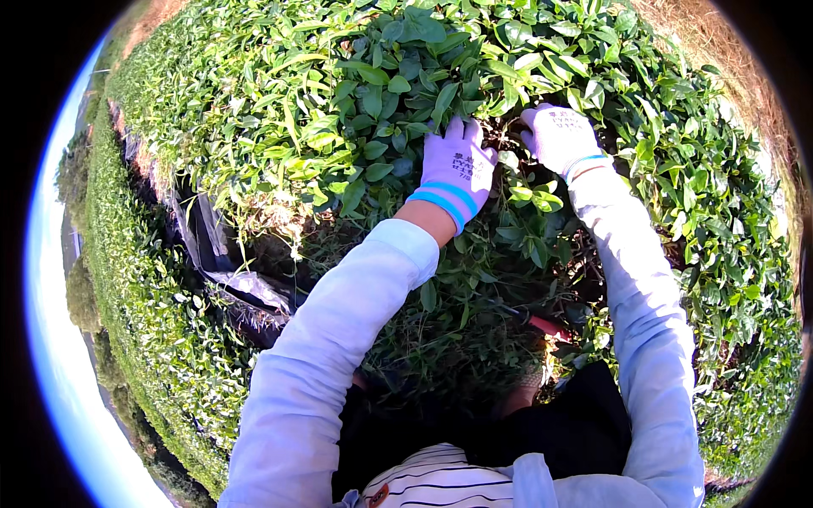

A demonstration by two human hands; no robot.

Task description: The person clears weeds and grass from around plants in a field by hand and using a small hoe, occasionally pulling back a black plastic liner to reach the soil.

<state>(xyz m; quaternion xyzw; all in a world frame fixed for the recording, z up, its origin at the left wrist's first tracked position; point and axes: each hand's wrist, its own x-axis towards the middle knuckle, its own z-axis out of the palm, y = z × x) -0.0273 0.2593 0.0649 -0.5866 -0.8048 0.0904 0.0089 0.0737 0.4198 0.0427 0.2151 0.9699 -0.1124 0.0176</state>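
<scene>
Both hands wear lilac knit gloves with printed writing and blue cuff bands. My left hand (458, 162) lies back-up on a leafy green shrub, likely a tea bush (387, 95), its fingers reaching in among the leaves. Just to the right, my right hand (562, 136) curls into the same foliage, with its thumb side toward the left hand. Thin brown stems (502, 130) show in the gap between the hands. Leaves and the gloves hide the fingertips, so whether either hand grips a stem cannot be told.
On the shaded ground near my feet lies a tool with a red handle (549, 329), partly covered by grass. Black plastic sheeting (251, 289) edges the furrow at left. Another hedge row (152, 330) runs beyond it. Dry grass (718, 44) borders the upper right.
</scene>
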